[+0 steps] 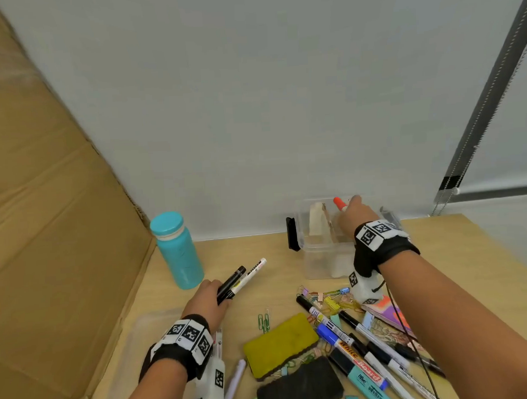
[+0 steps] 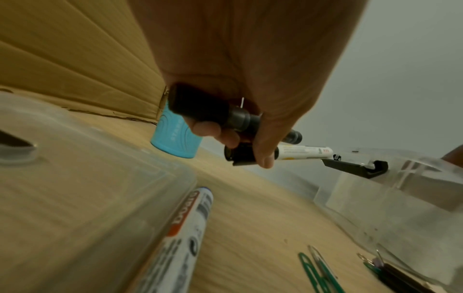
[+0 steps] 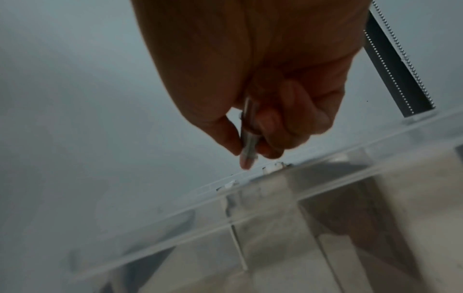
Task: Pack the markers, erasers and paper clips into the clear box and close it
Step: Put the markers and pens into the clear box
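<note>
1. Nearest the head camera, at 6 o'clock on the wooden table (image 1: 216, 253), lie a black eraser (image 1: 299, 386) and a yellow eraser (image 1: 280, 343), touching, with a heap of markers (image 1: 352, 341) just beside them at 4 o'clock and a tangle of coloured paper clips (image 1: 331, 299) beyond
2. Left hand (image 1: 208, 300) sits at 7 o'clock, fingers curled round two pens at once: a black marker (image 1: 231, 283) and a white marker (image 1: 248, 275), both pointing towards 1 o'clock
3. Only the left wrist view shows the grip from beneath: the thumb (image 2: 265, 142) crosses the white marker's black cap while the fingertips (image 2: 205, 128) wrap the black one
4. Same view also shows a clear lid (image 2: 87, 178) lying flat at 9 o'clock with a further marker (image 2: 180, 237) against its edge, and green paper clips (image 2: 318, 271) at 5 o'clock
5. Right hand (image 1: 356, 215) is over the clear box (image 1: 326, 257) at 1 o'clock, pinching an orange-capped marker (image 1: 339, 203), cap up
6. Head view gives that cap's colour; the right wrist view is dim and shows only a grey barrel (image 3: 248, 134) between thumb and fingers, above the box rim and its inner dividers (image 3: 238, 245)
7. Teal bottle (image 1: 176, 249) stands upright at 10 o'clock beside a cardboard sheet (image 1: 43, 211)
</note>
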